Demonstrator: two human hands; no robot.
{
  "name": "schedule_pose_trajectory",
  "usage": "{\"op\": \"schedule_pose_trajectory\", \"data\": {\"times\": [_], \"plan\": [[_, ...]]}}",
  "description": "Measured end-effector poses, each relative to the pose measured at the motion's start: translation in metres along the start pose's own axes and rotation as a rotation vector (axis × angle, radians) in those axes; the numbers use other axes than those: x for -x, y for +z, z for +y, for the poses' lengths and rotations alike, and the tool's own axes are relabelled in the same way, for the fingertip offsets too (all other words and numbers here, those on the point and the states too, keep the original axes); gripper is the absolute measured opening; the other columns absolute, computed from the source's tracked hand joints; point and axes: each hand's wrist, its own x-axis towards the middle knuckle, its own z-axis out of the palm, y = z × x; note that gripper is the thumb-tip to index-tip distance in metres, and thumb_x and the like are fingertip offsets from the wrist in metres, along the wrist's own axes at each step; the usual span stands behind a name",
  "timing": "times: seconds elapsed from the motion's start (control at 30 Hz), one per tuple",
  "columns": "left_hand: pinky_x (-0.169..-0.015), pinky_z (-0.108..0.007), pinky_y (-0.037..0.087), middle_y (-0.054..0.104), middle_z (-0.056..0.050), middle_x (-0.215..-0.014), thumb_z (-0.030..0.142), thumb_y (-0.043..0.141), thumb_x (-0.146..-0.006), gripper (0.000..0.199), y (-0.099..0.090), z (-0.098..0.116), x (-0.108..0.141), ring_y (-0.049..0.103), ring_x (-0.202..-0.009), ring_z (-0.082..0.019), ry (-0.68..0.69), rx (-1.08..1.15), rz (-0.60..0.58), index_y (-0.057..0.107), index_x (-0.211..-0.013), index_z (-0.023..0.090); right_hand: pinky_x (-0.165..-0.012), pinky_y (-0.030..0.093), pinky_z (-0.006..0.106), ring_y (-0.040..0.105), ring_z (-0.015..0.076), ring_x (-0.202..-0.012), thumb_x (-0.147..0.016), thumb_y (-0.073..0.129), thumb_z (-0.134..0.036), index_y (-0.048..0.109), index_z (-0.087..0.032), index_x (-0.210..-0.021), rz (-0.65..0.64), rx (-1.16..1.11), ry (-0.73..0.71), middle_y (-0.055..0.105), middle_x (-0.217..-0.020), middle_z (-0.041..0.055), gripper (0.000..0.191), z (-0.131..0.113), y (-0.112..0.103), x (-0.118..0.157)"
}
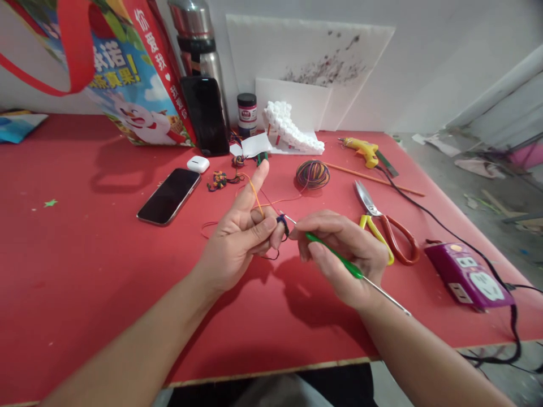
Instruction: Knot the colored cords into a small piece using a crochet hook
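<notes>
My left hand [244, 232] pinches a small dark crocheted piece [283, 225] between thumb and fingers, its index finger raised with orange yarn [255, 195] running along it. My right hand [343, 249] is closed round the green handle of a crochet hook [335, 257]; the hook's thin tip touches or nearly touches the dark piece. A multicoloured yarn ball [313, 174] lies beyond my hands, with a strand trailing left from it. Small knotted yarn pieces [219, 180] rest behind my left hand.
On the red table [85, 271] are a phone [169, 196], a white earbud case [198, 164], scissors [375, 217], a yellow glue gun [360, 150] and a purple power box [469, 275]. A bag [139, 85], steel flask [207, 62] and white model [291, 130] stand behind.
</notes>
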Motion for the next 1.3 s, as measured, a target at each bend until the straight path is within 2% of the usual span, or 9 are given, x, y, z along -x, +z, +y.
{"op": "schedule_pose_trajectory", "data": {"times": [0.1, 0.2, 0.37, 0.57, 0.83, 0.97, 1.1, 1.2, 1.3], "plan": [[-0.048, -0.023, 0.028, 0.062, 0.004, -0.065, 0.021, 0.075, -0.093, 0.089, 0.001, 0.002, 0.001, 0.044, -0.053, -0.01, -0.007, -0.002, 0.01, 0.03, -0.169, 0.036, -0.065, 0.06, 0.032, 0.072, 0.0166, -0.072, -0.097, 0.061, -0.007, 0.075, -0.02, -0.112, 0.032, 0.084, -0.012, 0.077, -0.091, 0.0058, 0.024, 0.002, 0.0, 0.001], [-0.049, -0.021, 0.029, 0.06, 0.005, -0.064, 0.021, 0.074, -0.093, 0.087, 0.001, 0.003, 0.002, 0.036, -0.05, -0.008, -0.042, 0.03, 0.012, 0.032, -0.168, 0.035, -0.063, 0.06, 0.031, 0.071, 0.0156, -0.07, -0.098, 0.062, -0.008, 0.075, -0.022, -0.115, 0.043, 0.125, -0.025, 0.078, -0.094, 0.0057, 0.025, 0.004, 0.002, 0.002], [-0.05, -0.018, 0.027, 0.052, 0.007, -0.061, 0.02, 0.073, -0.092, 0.089, -0.001, 0.005, 0.004, 0.028, -0.051, -0.008, -0.102, 0.085, -0.007, 0.029, -0.169, 0.027, -0.058, 0.056, 0.028, 0.066, 0.0118, -0.064, -0.101, 0.061, -0.009, 0.077, -0.022, -0.116, 0.049, -0.065, 0.029, 0.075, -0.096, 0.0056, 0.026, 0.005, 0.001, 0.002], [-0.049, -0.019, 0.024, 0.048, 0.006, -0.058, 0.02, 0.073, -0.091, 0.085, -0.004, 0.009, 0.003, 0.033, -0.053, -0.009, -0.158, 0.105, -0.049, 0.034, -0.167, 0.02, -0.052, 0.053, 0.026, 0.065, 0.0119, -0.061, -0.101, 0.066, -0.017, 0.082, -0.021, -0.106, -0.013, -0.35, 0.17, 0.076, -0.09, 0.0056, 0.017, 0.011, -0.007, -0.003], [-0.047, -0.021, 0.015, 0.049, 0.006, -0.057, 0.018, 0.077, -0.087, 0.07, -0.005, 0.01, 0.002, 0.031, -0.051, -0.008, -0.23, 0.124, -0.09, 0.053, -0.153, 0.018, -0.044, 0.048, 0.024, 0.062, 0.0139, -0.058, -0.096, 0.072, -0.023, 0.083, -0.019, -0.096, -0.026, -0.417, 0.201, 0.075, -0.079, 0.0065, 0.012, 0.012, -0.012, -0.008], [-0.047, -0.022, 0.015, 0.047, 0.006, -0.055, 0.019, 0.076, -0.089, 0.064, -0.007, 0.009, 0.003, 0.03, -0.05, -0.008, -0.227, 0.13, -0.11, 0.055, -0.15, 0.017, -0.046, 0.05, 0.024, 0.061, 0.0129, -0.057, -0.097, 0.07, -0.02, 0.083, -0.018, -0.098, -0.093, -0.397, 0.195, 0.075, -0.079, 0.0064, 0.013, 0.011, -0.015, -0.008], [-0.048, -0.022, 0.015, 0.049, 0.006, -0.055, 0.019, 0.075, -0.089, 0.061, -0.008, 0.008, 0.003, 0.032, -0.05, -0.008, -0.232, 0.115, -0.102, 0.057, -0.147, 0.019, -0.046, 0.049, 0.025, 0.058, 0.012, -0.053, -0.097, 0.07, -0.021, 0.083, -0.017, -0.096, -0.093, -0.337, 0.204, 0.075, -0.077, 0.0058, 0.013, 0.01, -0.018, -0.007], [-0.048, -0.023, 0.016, 0.051, 0.005, -0.056, 0.019, 0.075, -0.089, 0.064, -0.008, 0.006, 0.002, 0.036, -0.051, -0.009, -0.219, 0.089, -0.1, 0.055, -0.15, 0.019, -0.046, 0.049, 0.025, 0.058, 0.0115, -0.052, -0.097, 0.068, -0.018, 0.082, -0.018, -0.095, -0.092, -0.261, 0.185, 0.074, -0.076, 0.0051, 0.014, 0.008, -0.02, -0.008], [-0.049, -0.023, 0.017, 0.054, 0.004, -0.057, 0.022, 0.075, -0.091, 0.07, -0.008, 0.004, 0.002, 0.037, -0.051, -0.009, -0.202, 0.036, -0.099, 0.049, -0.156, 0.017, -0.052, 0.053, 0.026, 0.064, 0.0138, -0.058, -0.096, 0.067, -0.013, 0.081, -0.018, -0.092, -0.104, -0.146, 0.126, 0.074, -0.074, 0.0045, 0.016, 0.003, -0.02, -0.011]]}}
